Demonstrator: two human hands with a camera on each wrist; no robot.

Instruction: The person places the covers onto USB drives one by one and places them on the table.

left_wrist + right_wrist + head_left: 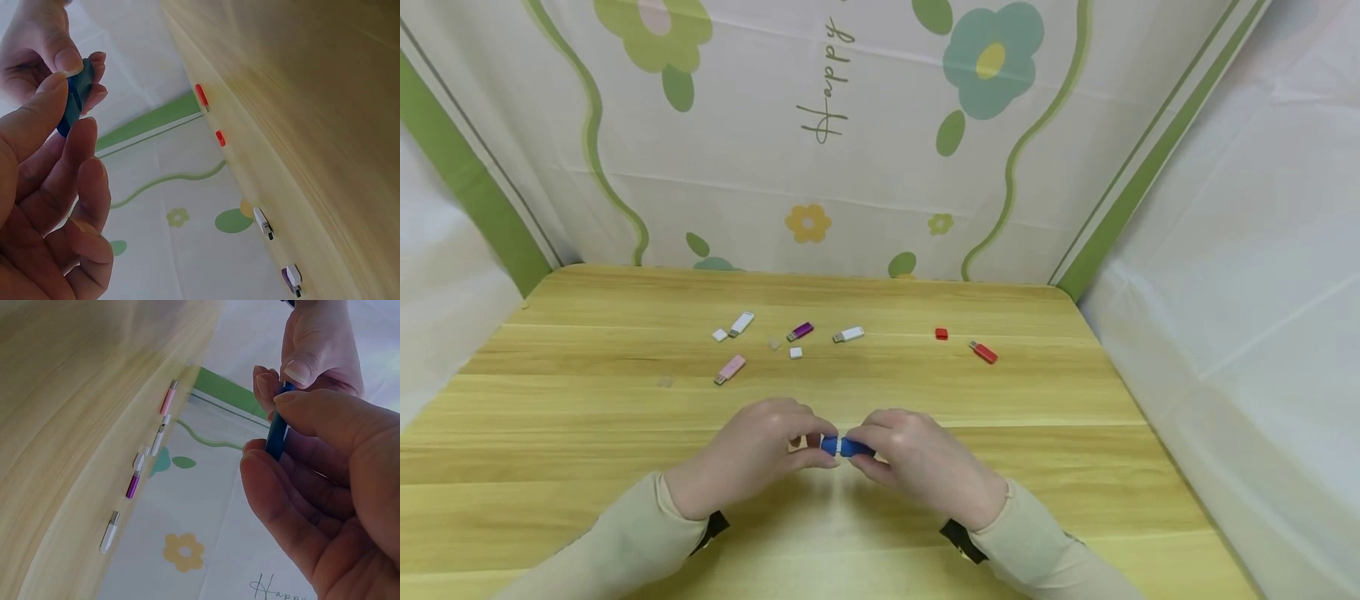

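Observation:
In the head view, both hands meet over the table near its front, pinching a blue USB stick (pixel 856 448) from opposite ends. My left hand (pixel 767 443) grips the shorter left part, the cap (pixel 829 445), between thumb and fingertips. The longer right part is pinched by my right hand (pixel 917 460), whose fingers cover much of it. A narrow pale line runs between the two blue parts. From the left wrist, the blue stick (pixel 74 99) appears held up off the table (pixel 300 125), with a seam across it; the left hand's other fingers are loosely curled.
Farther back lie a pink USB stick (pixel 730 370), a white one (pixel 741 324), a purple one (pixel 801 332) and another white one (pixel 849 335). White caps (pixel 796 353) lie among them. To the right are a red cap (pixel 942 334) and a red USB stick (pixel 983 352).

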